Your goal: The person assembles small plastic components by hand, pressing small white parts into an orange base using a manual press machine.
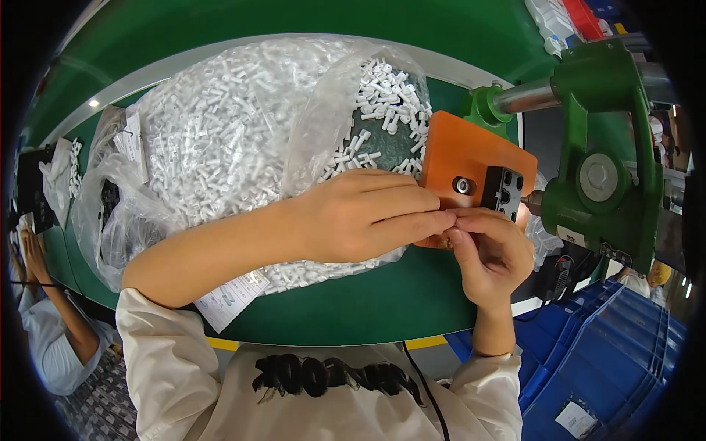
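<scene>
My left hand (375, 215) reaches across from the left, its thumb side hidden and its fingertips pressed together. They meet the pinched thumb and forefinger of my right hand (494, 253) just in front of an orange block (463, 147). Whatever is between the fingertips is too small and covered to make out. On the orange block are a round metal-lined hole (463, 185) and a black block with holes (502, 189). Beyond my left hand, small white plastic parts (386, 92) spill from the mouth of a large clear bag (228, 117) full of them.
A green hand press (599, 162) stands at the right, its shaft pointing at the black block. Blue crates (596, 360) are stacked at the lower right. A paper label (232, 298) lies by my left forearm. Another person's arm (70, 323) shows at the far left.
</scene>
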`<action>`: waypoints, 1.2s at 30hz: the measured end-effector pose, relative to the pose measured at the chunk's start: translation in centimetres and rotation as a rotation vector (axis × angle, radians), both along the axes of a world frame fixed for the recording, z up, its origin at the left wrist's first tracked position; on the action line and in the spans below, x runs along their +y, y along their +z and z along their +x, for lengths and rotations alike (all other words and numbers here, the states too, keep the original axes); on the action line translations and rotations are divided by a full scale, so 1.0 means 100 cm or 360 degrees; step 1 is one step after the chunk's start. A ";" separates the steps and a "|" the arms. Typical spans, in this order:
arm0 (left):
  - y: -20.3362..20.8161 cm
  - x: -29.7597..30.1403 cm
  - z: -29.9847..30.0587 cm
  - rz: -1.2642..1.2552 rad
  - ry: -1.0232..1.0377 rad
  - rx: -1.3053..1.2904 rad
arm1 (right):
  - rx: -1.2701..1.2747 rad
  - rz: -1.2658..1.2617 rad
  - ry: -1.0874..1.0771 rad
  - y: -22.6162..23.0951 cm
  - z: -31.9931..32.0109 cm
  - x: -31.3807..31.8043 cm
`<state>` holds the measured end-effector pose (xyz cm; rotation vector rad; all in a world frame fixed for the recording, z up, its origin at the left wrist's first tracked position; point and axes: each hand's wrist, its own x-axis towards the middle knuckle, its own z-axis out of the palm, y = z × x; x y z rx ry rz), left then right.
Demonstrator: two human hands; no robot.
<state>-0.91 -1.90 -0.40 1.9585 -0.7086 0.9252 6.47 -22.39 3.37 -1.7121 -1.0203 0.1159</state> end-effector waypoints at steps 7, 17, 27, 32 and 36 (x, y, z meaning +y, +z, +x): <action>0.000 -0.002 -0.001 -0.0056 0.0002 0.0046 | -0.0036 -0.0017 0.0086 0.000 0.003 -0.002; 0.000 -0.003 0.001 -0.0128 -0.0015 0.0115 | -0.0049 -0.0022 0.0062 0.002 -0.001 -0.002; 0.002 -0.003 0.007 -0.0175 0.0105 0.0199 | -0.0518 -0.0297 -0.0997 0.045 -0.017 -0.102; 0.001 -0.002 0.006 -0.0172 0.0105 0.0216 | -0.0649 -0.0972 -0.0957 0.044 0.000 -0.111; 0.002 -0.001 0.004 -0.0167 0.0126 0.0215 | -0.0614 -0.1125 -0.0762 0.024 0.015 -0.097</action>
